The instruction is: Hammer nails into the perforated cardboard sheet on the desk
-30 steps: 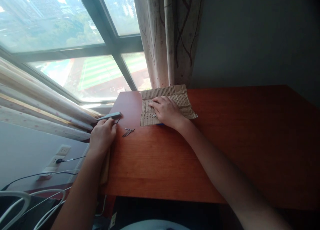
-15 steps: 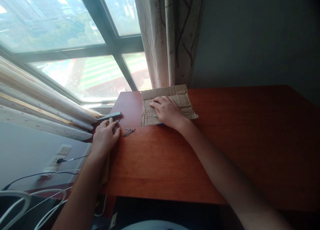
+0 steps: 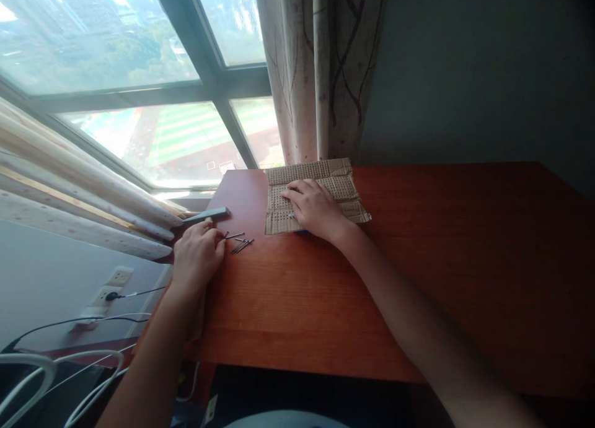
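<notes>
My left hand [image 3: 199, 256] rests at the left edge of a red-brown wooden table [image 3: 418, 279], fingers pinched on a thin nail [image 3: 233, 235]. A small pile of nails [image 3: 242, 246] lies just right of it. A hammer with a dark metal head [image 3: 207, 215] lies along the table edge; its wooden handle runs under my left hand. My right hand [image 3: 313, 206] presses flat on a piece of perforated cardboard [image 3: 320, 192] at the back of the table, fingers stretched out.
A patterned curtain [image 3: 320, 69] hangs behind the cardboard, beside a large window [image 3: 139, 75]. Left of the table are a wall socket with a plug [image 3: 111, 288], cables and white rails [image 3: 56, 378]. A grey wall [image 3: 465, 69] stands behind.
My left hand has let go of the hammer's head end, slid a little right and taken one nail from near the pile. My right hand stays on the cardboard.
</notes>
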The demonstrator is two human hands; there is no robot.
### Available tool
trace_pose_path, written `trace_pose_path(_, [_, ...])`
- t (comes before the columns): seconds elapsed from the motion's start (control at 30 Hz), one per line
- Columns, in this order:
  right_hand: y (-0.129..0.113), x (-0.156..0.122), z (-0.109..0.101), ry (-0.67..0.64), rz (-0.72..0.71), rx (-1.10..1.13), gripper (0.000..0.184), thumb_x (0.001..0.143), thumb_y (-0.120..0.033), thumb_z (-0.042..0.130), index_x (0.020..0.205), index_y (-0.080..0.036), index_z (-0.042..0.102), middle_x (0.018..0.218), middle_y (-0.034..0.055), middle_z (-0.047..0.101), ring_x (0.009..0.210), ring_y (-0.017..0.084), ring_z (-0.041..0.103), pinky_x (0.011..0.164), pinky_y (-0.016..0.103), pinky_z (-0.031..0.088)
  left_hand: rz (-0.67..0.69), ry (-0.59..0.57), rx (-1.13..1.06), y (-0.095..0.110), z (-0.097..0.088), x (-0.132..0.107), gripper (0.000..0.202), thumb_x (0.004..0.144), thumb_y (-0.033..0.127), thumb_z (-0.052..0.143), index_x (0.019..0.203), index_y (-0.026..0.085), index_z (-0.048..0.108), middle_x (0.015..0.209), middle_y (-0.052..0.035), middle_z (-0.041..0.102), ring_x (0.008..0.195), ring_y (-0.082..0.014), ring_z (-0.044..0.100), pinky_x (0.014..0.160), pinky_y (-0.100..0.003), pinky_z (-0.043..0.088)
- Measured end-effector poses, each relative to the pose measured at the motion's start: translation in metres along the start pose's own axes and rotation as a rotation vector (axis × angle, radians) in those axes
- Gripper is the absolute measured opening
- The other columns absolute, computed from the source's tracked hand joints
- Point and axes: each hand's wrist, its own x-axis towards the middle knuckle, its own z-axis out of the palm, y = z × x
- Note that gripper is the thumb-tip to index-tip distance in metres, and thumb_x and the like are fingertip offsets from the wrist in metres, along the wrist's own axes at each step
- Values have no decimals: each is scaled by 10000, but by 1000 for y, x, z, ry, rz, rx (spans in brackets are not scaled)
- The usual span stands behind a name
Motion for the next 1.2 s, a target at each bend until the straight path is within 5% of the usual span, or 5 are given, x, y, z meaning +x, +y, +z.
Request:
trace_pose_path(0.53, [-1,0,0,-2,5,-5,385,989,-177,442,1280,-211,691,1373,72,628,1213,273,506,1046,423,392,114,74,-312,-5,10,5,248,889,383,567,930,204,733,1281,-126,662,1177,-319,627,1068,-483,473])
trace_pose_path(0.7, [0,0,0,-16,9,8,391,992,-172,439,1288,-218,691,1366,74,630,1218,268,499,1053,428,397,181,253,-492,35,-22,8,213,934,350,572,994,203,714,1152,-85,712,1110,-254,662,1010,-395,503])
trace_pose_path(0.83, [1,0,1,-5,4,11,394,988,-162,448,1293,-232,688,1368,73,630,1223,265,498,1062,436,398,282,212,-556,79,-46,16,178,939,328,597,1000,230,732,1041,-47,727,959,-205,684,875,-329,523])
trace_pose_path(1.0, [1,0,0,-7,-3,0,377,997,-187,446,1281,-217,693,1365,82,631,1216,272,499,1058,439,406,387,131,-578,110,-47,32,136,894,257,655,973,218,758,985,-55,724,827,-182,660,766,-305,497])
trace_pose_path(1.2, [-1,0,-2,-16,-2,-17,361,1004,-215,456,1279,-233,689,1368,80,625,1218,268,498,1058,432,408,423,113,-635,119,-46,41,102,873,172,651,868,210,746,934,-44,722,818,-181,653,801,-323,485])
